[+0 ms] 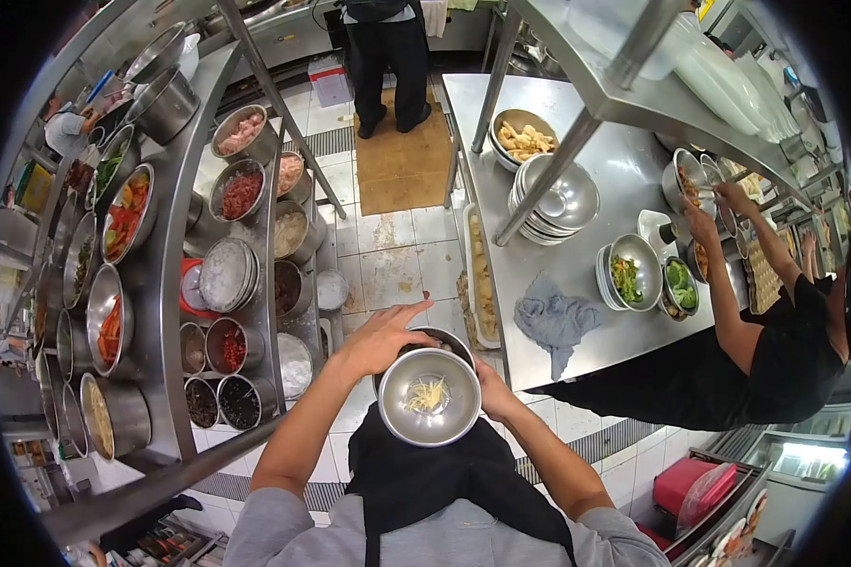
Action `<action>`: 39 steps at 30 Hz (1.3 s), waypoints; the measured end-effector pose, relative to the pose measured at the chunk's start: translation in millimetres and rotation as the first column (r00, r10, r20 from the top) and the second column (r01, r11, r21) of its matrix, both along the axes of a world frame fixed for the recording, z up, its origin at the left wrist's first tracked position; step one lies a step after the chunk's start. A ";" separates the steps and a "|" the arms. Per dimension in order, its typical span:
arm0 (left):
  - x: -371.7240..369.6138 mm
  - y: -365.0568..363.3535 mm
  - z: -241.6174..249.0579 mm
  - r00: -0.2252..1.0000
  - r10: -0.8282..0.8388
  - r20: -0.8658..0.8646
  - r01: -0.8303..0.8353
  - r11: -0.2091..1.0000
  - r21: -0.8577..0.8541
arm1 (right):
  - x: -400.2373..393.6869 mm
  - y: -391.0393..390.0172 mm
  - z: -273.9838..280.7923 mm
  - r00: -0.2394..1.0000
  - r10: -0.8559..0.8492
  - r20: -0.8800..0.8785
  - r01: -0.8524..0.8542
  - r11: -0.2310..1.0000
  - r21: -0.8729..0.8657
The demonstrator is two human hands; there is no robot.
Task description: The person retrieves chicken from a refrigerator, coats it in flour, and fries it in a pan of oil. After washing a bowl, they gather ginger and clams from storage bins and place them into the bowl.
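Observation:
In front of my apron is a steel bowl (401, 403) with a small heap of pale yellow shreds (427, 395) at its bottom. Behind it, partly covered, shows the rim of a second steel bowl (460, 344); most of what it holds is hidden. My right hand (492, 389) grips the bowls from the right side, its fingers mostly hidden behind them. At the upper left, my left hand (384, 338) reaches over the rear bowl's rim with its fingers stretched out to the right and its thumb lower, near the front bowl's edge.
On the left, a steel shelf (175, 331) carries pans of cut vegetables, meat and sauces. To the right, a steel table (463, 123) bears stacked bowls (558, 189), a grey cloth (556, 319) and bowls of greens (633, 279). A co-worker (775, 350) works there; another person (388, 57) stands ahead.

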State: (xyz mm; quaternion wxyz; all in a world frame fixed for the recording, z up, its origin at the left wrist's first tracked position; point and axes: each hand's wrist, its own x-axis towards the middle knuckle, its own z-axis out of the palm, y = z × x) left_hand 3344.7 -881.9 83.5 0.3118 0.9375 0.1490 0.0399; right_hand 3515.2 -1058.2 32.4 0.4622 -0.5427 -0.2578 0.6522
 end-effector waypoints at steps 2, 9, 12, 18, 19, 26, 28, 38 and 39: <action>-1.4 16.0 -6.8 1.000 -0.002 -0.020 0.003 0.999 0.038 | 3.3 13.8 -4.0 1.000 0.009 0.020 -0.009 1.000 0.007; 3.6 78.4 -4.0 0.995 0.096 0.000 -0.095 0.991 0.092 | 11.3 76.0 -15.4 0.999 -0.032 0.041 0.032 0.999 -0.015; 1.6 112.7 -8.2 0.995 0.102 0.011 -0.102 0.992 0.078 | 11.1 110.6 -11.5 0.997 -0.001 0.071 0.002 1.000 -0.013; -9.2 177.9 -0.4 0.921 0.341 0.189 -0.278 0.914 -0.295 | 9.0 173.5 -9.4 0.994 -0.053 0.099 0.051 0.998 0.021; -13.1 186.4 -4.8 0.920 0.346 0.185 -0.283 0.912 -0.296 | 9.4 181.6 -11.5 0.996 -0.069 0.061 0.067 0.997 0.031; -19.5 245.9 -35.4 0.649 0.751 0.118 -0.296 0.393 -0.871 | 20.2 249.4 -21.2 0.996 -0.085 -0.029 0.084 0.996 -0.028; -13.7 264.2 -36.6 0.629 0.770 0.110 -0.289 0.363 -0.886 | 25.2 274.1 -22.9 0.997 -0.080 -0.011 0.080 0.997 -0.007; 29.6 344.4 -4.8 0.800 0.587 0.127 -0.486 0.757 -0.437 | 64.4 374.2 -8.5 0.998 -0.065 0.017 0.063 0.991 0.122; 36.4 349.8 4.3 0.802 0.585 0.118 -0.485 0.754 -0.443 | 67.1 376.8 -12.0 0.998 -0.064 -0.005 0.065 0.991 0.115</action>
